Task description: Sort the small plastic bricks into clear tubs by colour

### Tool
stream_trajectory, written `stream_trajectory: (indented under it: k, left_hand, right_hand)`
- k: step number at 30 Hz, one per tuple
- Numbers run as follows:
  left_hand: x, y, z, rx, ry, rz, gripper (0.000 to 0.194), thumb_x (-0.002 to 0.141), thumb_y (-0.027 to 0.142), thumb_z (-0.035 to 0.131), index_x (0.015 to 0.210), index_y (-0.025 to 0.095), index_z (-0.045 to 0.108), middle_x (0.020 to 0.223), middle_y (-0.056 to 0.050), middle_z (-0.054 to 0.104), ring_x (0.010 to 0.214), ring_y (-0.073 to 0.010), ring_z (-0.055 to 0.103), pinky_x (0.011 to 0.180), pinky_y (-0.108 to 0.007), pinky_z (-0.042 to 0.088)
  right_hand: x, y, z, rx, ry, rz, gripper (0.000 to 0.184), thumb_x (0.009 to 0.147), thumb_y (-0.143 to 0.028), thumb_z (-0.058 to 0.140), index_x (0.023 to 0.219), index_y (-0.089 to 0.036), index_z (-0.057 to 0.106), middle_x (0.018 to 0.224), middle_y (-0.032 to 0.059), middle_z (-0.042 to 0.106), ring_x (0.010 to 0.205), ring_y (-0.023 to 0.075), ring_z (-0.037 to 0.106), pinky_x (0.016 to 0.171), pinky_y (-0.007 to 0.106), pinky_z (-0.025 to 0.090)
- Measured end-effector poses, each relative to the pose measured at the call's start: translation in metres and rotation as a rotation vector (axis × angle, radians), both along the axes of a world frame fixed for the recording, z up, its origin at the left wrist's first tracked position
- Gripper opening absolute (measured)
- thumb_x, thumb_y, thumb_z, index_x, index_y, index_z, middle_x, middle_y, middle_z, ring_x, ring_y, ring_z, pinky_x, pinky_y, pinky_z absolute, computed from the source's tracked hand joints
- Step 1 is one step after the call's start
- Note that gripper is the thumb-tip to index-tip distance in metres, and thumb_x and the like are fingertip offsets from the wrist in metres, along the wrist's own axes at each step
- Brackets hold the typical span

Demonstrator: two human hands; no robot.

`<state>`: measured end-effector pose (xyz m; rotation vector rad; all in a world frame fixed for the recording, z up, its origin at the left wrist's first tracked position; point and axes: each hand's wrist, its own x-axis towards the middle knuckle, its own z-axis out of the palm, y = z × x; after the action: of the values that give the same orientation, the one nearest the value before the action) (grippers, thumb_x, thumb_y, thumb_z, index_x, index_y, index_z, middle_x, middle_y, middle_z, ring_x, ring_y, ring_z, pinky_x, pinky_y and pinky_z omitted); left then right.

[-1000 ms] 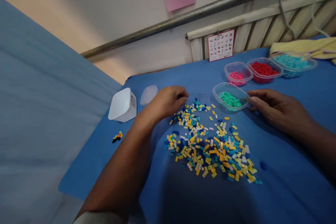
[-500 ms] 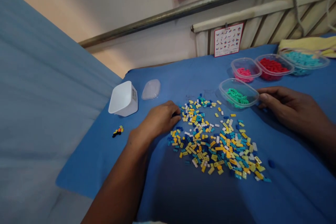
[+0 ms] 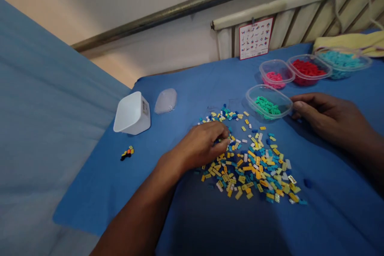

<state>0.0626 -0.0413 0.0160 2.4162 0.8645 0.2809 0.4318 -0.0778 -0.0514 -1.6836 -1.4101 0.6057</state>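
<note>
A loose pile of small building bricks (image 3: 258,164), mostly yellow, blue and white, is spread over the blue cloth. My left hand (image 3: 207,140) lies low over the pile's left part, fingers curled inward; whatever is between them is hidden. At the right, my right hand (image 3: 327,116) pinches the rim of a clear plastic tub (image 3: 255,103) between thumb and fingers. Green bricks (image 3: 268,106) cover the bottom of this tub, which stands just behind the pile.
Behind are clear tubs of pink bricks (image 3: 274,79), red bricks (image 3: 309,68) and light-blue bricks (image 3: 343,60). To the left are a white box (image 3: 133,114), clear lids (image 3: 166,101) and a few black, orange and yellow bricks (image 3: 127,153). A picture card (image 3: 256,39) leans against the radiator.
My left hand has moved right, from the pile's left edge to over the bricks. My right hand stays at the tub's rim. The view has shifted slightly.
</note>
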Motion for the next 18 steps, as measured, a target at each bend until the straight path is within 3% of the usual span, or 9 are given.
stream_trajectory:
  k: [2,5,7,11,15,18]
  left_hand:
    - [0.001,-0.002,0.001,-0.078,-0.15,0.022,0.012,0.108,0.03,0.065,0.101,0.02,0.067,0.119,-0.006,0.08,0.109,-0.0191,0.075,0.096,-0.034,0.056]
    - [-0.003,-0.001,0.003,-0.124,-0.275,0.159,0.012,0.106,0.03,0.07,0.1,0.019,0.069,0.12,-0.006,0.081,0.111,-0.0182,0.076,0.094,-0.032,0.056]
    - [-0.007,0.0,0.004,-0.135,-0.236,0.165,0.011,0.106,0.029,0.07,0.102,0.02,0.07,0.119,-0.006,0.081,0.109,-0.018,0.076,0.093,-0.032,0.056]
    - [-0.013,-0.001,0.007,-0.108,-0.021,0.044,0.01,0.104,0.027,0.066,0.1,0.02,0.071,0.101,-0.002,0.078,0.089,-0.0145,0.069,0.081,-0.03,0.051]
    - [-0.021,-0.001,0.014,-0.126,-0.048,0.228,0.01,0.102,0.026,0.066,0.1,0.019,0.072,0.085,0.001,0.071,0.075,-0.0119,0.061,0.069,-0.027,0.046]
    - [-0.026,0.002,0.013,-0.124,-0.069,0.226,0.009,0.103,0.023,0.065,0.101,0.018,0.073,0.088,0.0,0.073,0.076,-0.0117,0.064,0.07,-0.027,0.049]
  right_hand:
    - [0.0,0.0,-0.001,0.001,0.008,0.004,0.059,0.089,-0.073,0.075,0.121,-0.024,0.086,0.085,0.0051,0.082,0.073,0.0233,0.073,0.069,0.036,0.057]
    - [0.001,0.0,-0.001,0.011,0.009,0.019,0.056,0.092,-0.071,0.075,0.121,-0.025,0.086,0.087,0.0048,0.083,0.075,0.023,0.074,0.071,0.036,0.058]
    - [0.001,0.0,-0.001,0.018,0.006,0.029,0.054,0.093,-0.071,0.074,0.12,-0.025,0.086,0.088,0.0048,0.083,0.075,0.0227,0.074,0.071,0.036,0.058]
    - [0.001,0.0,0.0,0.003,-0.017,0.035,0.055,0.094,-0.07,0.072,0.123,-0.026,0.086,0.09,0.0054,0.084,0.076,0.0234,0.075,0.07,0.036,0.058]
    - [0.0,0.001,0.001,0.017,-0.033,0.025,0.054,0.093,-0.07,0.071,0.12,-0.025,0.087,0.086,0.0059,0.083,0.074,0.0238,0.075,0.071,0.038,0.06]
    - [0.0,0.001,0.001,0.024,-0.019,0.023,0.058,0.091,-0.072,0.072,0.12,-0.024,0.087,0.087,0.0068,0.083,0.075,0.0241,0.076,0.074,0.039,0.061]
